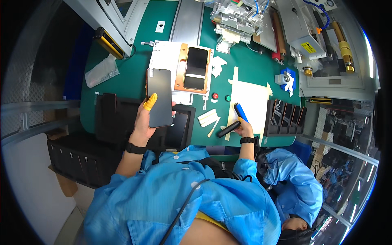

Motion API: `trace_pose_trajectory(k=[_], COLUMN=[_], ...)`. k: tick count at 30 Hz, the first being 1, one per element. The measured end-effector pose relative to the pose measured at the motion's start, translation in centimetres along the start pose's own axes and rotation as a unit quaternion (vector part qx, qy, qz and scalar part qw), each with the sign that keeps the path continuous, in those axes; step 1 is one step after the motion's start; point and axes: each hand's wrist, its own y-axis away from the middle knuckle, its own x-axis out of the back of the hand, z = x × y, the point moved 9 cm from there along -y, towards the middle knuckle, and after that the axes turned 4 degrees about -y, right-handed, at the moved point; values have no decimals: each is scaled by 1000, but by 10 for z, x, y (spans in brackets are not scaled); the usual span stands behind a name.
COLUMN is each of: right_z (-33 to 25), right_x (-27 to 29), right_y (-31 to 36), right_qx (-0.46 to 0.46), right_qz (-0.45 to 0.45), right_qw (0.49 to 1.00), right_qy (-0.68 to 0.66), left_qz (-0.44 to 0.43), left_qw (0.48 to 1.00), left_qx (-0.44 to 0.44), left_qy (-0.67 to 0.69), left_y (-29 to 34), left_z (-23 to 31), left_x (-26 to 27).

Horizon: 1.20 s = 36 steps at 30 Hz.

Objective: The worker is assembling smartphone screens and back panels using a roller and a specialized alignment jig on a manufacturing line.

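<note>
My left hand [143, 122] grips a smartphone [160, 100] with a dark, blank screen. A yellow finger cot covers the thumb, which lies over the phone's left edge. My right hand [245, 130] is closed on what looks like a hand roller, with a blue cylinder [239, 111] and a black cylinder [228, 129]; how the two join is hidden. Beyond the held phone is a white fixture plate [163, 55] bearing an orange frame [182, 67]. Another dark phone [197, 59] lies in that frame.
A black foam tray [190, 122] holds phones below my left hand. On the green table are a taped pale sheet [249, 98], red [214, 96] and green [228, 98] buttons, and a black rack [286, 120]. Machinery [239, 20] stands behind; a co-worker in blue [296, 179] is close at right.
</note>
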Motion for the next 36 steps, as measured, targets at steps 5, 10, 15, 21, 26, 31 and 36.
trace_pose_trajectory(k=[5, 10, 15, 21, 26, 31, 36], right_z=[-126, -254, -257, -167, -271, -223, -132], right_x=[-53, -192, -221, -178, -233, -215, -143], right_y=[63, 130, 151, 165, 121, 157, 194], right_qx=[190, 292, 345, 389, 318, 370, 303], right_qz=[-117, -264, -171, -198, -246, -194, -176], right_qw=[966, 919, 912, 870, 907, 892, 919], right_qy=[-127, 0, 140, 229, 127, 170, 179], left_qz=[32, 57, 67, 84, 66, 29, -24], left_qw=[999, 998, 996, 996, 996, 997, 998], left_qx=[-33, -31, -48, -37, -50, -66, -13], left_qy=[-16, 10, 32, -9, -32, 6, 65], left_y=[15, 26, 42, 41, 42, 47, 29], left_z=[-1, -6, 2, -4, 1, 5, -11], left_x=[10, 18, 28, 43, 28, 17, 9])
